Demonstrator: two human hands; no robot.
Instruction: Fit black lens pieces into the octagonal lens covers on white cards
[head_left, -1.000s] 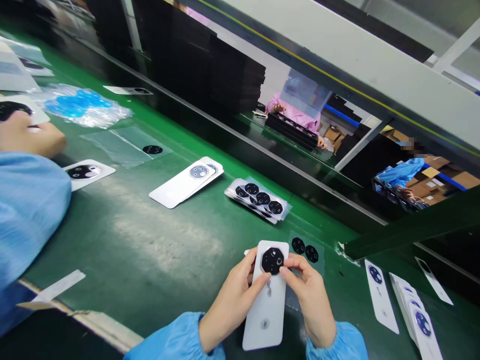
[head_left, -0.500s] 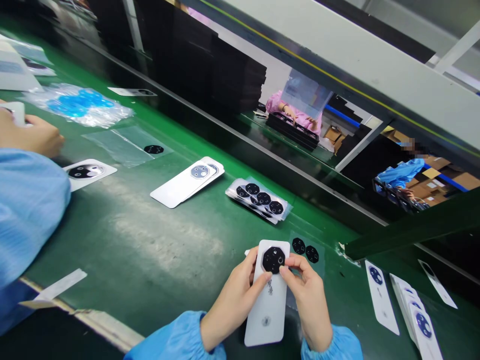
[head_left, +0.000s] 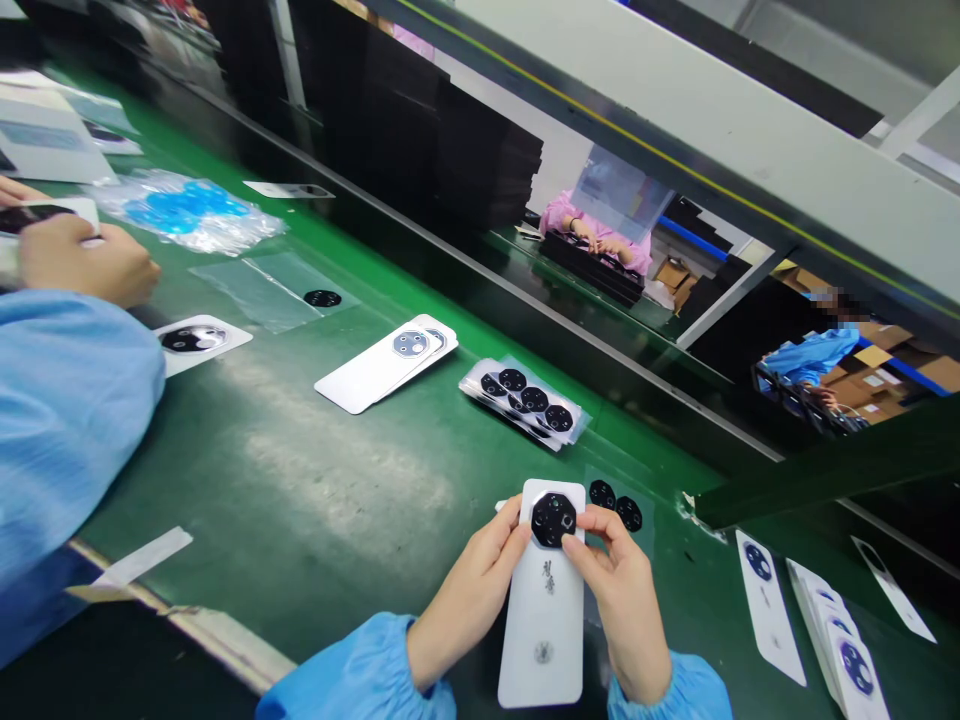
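A white phone back cover (head_left: 541, 620) is held upright before me, with dark lettering and a round emblem on it. At its top sits a black octagonal camera lens plate (head_left: 553, 520). My left hand (head_left: 480, 575) grips the cover's left edge, thumb in front and fingers partly hidden behind. On the other side, my right hand (head_left: 622, 585) has thumb and forefinger closed at the lens plate's right edge. Just behind my right hand, a clear film (head_left: 641, 550) with two black lens plates (head_left: 615, 505) lies on the green bench.
Stacked lens plates on film (head_left: 525, 400) and two white covers (head_left: 367, 375) lie ahead. More covers (head_left: 840, 640) are at the right, beside a green post (head_left: 825, 470). At left, a co-worker's hand (head_left: 90, 255) holds a cover near a bag of blue pieces (head_left: 180, 210).
My left thumb has moved from the lens plate's lower edge to the cover's left edge. The whole view has shifted slightly. At left, the co-worker's cover has come further into view.
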